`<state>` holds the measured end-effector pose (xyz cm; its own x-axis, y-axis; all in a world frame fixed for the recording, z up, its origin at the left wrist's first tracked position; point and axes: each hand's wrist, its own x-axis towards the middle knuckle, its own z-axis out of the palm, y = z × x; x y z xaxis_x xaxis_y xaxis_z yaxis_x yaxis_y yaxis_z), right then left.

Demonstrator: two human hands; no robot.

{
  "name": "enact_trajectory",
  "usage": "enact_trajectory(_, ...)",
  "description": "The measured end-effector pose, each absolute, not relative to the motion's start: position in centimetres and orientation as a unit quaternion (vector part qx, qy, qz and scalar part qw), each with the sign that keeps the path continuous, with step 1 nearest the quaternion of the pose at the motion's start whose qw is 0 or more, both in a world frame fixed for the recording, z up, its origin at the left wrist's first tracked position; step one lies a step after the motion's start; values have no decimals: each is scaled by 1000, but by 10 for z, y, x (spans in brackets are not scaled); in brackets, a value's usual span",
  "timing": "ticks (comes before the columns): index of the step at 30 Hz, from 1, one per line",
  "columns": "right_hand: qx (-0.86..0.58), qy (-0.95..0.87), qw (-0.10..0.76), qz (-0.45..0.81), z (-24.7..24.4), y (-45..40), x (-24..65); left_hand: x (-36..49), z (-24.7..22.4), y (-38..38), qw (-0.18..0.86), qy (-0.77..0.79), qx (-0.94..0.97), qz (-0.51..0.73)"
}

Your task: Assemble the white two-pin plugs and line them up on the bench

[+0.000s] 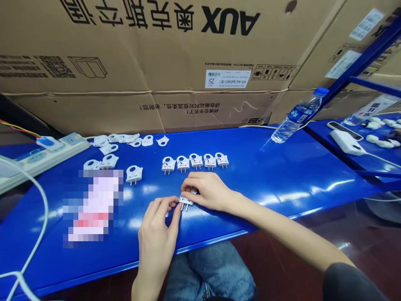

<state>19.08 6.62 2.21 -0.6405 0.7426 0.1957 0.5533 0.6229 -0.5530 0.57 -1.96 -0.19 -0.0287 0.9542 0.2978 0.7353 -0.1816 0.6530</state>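
Near the front of the blue table, a small white two-pin plug housing is held between my hands, its metal pins pointing toward me. My right hand grips it from above and the right, covering its upper part. At its left edge, the thumb and forefinger of my left hand close on it. Just beyond my hands stands a row of several similar plug housings with ring-shaped tops and pins facing me. Another plug housing is apart to the left.
More white ring-topped shells lie at the back left beside a power strip. A blurred pinkish item is on the left. A water bottle leans at the back right, near a blue metal frame. Cardboard boxes wall the back.
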Motion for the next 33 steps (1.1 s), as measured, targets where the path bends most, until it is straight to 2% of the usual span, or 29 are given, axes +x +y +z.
enact_trajectory(9, -367, -879, 210, 220, 25, 65, 191, 7, 1, -21, 163, 615, 680, 365)
enact_trajectory(17, -379, -865, 254, 209, 22, 67, 193, 8, 4, -23, 166, 583, 707, 365)
enact_trajectory(33, -401, -887, 194, 121, 26, 70, 200, 3, 1, -24, 96, 594, 701, 383)
